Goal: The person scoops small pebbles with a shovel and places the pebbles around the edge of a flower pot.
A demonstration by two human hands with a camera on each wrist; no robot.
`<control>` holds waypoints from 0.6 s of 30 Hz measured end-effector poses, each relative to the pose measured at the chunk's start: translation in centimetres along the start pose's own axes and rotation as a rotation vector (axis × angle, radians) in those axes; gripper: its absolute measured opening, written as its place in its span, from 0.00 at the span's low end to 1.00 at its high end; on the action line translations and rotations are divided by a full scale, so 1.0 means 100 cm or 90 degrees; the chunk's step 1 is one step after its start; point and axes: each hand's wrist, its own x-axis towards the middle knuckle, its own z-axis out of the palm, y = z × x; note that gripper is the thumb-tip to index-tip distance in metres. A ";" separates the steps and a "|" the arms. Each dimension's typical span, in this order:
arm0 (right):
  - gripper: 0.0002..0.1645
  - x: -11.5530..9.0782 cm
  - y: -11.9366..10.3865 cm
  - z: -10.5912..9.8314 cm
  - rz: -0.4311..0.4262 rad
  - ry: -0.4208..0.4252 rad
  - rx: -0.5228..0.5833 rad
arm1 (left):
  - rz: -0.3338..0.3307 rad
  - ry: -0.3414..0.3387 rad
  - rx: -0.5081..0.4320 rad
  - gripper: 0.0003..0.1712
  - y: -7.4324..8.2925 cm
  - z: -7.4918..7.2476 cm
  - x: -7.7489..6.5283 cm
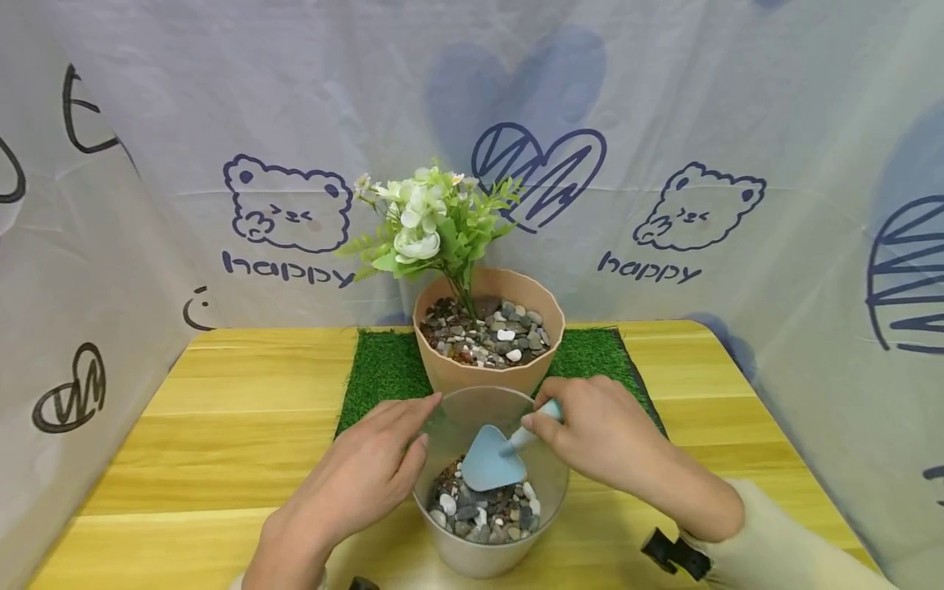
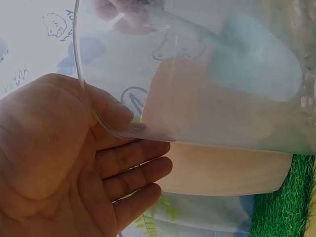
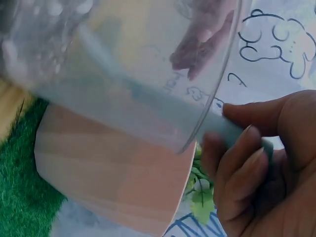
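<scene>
A clear plastic tub (image 1: 483, 557) with mixed pebbles (image 1: 483, 520) in its bottom stands in front of me on the table. My right hand (image 1: 601, 422) grips the handle of a light blue toy shovel (image 1: 492, 459), its blade tilted down into the tub above the stones. My left hand (image 1: 376, 451) is at the tub's left rim with fingers extended; in the left wrist view the thumb (image 2: 116, 111) overlaps the rim. Through the tub's wall, the right wrist view shows the shovel handle (image 3: 224, 128) blurred, with fingers curled round its end.
Just behind the tub, a peach flowerpot (image 1: 487, 373) holds pebbles and a bunch of white artificial flowers (image 1: 416, 213) with green leaves. It stands on a green turf mat (image 1: 383, 373) on the wooden table (image 1: 243, 410). Printed white cloth (image 1: 413, 98) hangs around the table.
</scene>
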 end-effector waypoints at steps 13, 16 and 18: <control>0.10 0.002 -0.015 0.015 -0.051 -0.055 -0.041 | 0.034 0.025 0.026 0.28 -0.001 0.002 0.000; 0.08 0.002 -0.014 0.012 -0.035 -0.083 -0.009 | 0.036 0.027 0.024 0.28 -0.002 0.001 0.000; 0.08 0.003 -0.013 0.010 -0.029 -0.095 0.009 | 0.035 0.027 0.022 0.28 -0.002 0.001 0.000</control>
